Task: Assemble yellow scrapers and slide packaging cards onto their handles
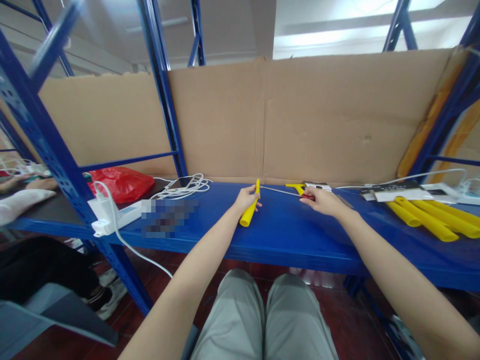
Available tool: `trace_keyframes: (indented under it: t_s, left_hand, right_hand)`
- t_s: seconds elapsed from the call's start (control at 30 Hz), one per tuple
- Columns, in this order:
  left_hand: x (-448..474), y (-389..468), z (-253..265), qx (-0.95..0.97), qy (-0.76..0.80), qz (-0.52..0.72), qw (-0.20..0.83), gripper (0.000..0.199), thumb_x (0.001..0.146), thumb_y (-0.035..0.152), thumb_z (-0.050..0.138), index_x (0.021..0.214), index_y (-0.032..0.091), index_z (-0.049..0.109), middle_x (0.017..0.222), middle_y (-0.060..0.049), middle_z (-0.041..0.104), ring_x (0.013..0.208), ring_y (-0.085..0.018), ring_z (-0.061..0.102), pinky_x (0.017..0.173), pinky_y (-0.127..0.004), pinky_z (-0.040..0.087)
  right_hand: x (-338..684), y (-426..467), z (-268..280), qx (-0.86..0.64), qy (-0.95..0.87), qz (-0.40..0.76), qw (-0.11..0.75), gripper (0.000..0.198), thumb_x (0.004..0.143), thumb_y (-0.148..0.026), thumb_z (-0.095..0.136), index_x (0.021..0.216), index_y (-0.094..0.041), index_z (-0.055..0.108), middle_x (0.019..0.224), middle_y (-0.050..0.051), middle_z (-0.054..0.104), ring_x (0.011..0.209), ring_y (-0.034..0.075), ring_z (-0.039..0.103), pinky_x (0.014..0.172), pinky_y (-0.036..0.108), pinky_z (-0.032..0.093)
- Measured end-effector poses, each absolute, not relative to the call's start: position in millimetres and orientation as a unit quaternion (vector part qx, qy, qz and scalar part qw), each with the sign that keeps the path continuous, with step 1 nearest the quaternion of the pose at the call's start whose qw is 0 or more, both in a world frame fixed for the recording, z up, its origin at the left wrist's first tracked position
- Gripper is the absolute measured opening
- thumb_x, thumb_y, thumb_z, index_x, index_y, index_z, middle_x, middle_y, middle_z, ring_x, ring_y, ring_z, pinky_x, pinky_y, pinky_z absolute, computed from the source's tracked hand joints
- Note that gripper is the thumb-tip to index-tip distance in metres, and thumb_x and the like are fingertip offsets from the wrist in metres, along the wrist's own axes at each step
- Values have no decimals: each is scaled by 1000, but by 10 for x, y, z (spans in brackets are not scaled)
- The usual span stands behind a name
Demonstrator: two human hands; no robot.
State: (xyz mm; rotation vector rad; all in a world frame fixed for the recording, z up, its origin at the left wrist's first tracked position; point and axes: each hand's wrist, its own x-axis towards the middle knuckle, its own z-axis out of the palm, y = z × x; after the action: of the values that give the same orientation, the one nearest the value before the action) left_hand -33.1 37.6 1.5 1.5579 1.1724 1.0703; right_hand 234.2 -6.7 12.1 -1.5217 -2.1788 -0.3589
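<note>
My left hand [245, 198] is closed around a yellow tube [248, 214], which stands tilted above the blue tabletop [277, 225] with its open wide end toward me. In my right hand [321, 199] is a screwdriver [280, 191], gripped by its red handle. Its long thin metal shaft points left, and the tip reaches the upper part of the tube; whether it touches cannot be made out. Just behind my right hand lies another yellow piece [296, 187], partly hidden, beside a small black-and-white card [318, 186].
Several yellow tubes [427, 216] lie at the right with black-and-white packaging [397, 191]. To the left are a power strip [127, 214], coiled white cable [187, 187] and a red bag [122, 184]. Cardboard [221, 120] walls the back; blue posts [163, 90] frame the bench. Another person's hand [41, 184] is far left.
</note>
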Motion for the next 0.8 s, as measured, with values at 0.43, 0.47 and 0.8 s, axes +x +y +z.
trace_keyframes:
  t_s: [0.43, 0.47, 0.8]
  left_hand:
    - [-328, 372, 9, 626, 475, 424, 451, 53, 88, 11, 55, 140, 16, 45, 113, -13, 66, 52, -7, 63, 38, -12, 43]
    - [-329, 376, 7, 626, 476, 425, 449, 53, 88, 11, 55, 140, 16, 44, 114, -14, 65, 52, -7, 63, 38, -12, 43]
    - [-310, 340, 23, 626, 480, 427, 441, 55, 87, 6, 52, 141, 16, 45, 115, -14, 65, 48, -7, 62, 39, -17, 46]
  right_hand:
    - [2364, -73, 130, -551, -787, -188, 205, 19, 87, -36, 51, 86, -22, 65, 89, 8, 73, 75, 22, 66, 59, 28, 41]
    - [2360, -72, 128, -552, -787, -185, 207, 21, 88, -36, 50, 87, -22, 65, 90, 8, 73, 76, 21, 66, 59, 28, 41]
    - [2386, -76, 130, -556, -781, -159, 235, 13, 80, -35, 60, 85, -24, 56, 77, 4, 69, 66, 20, 63, 55, 26, 38]
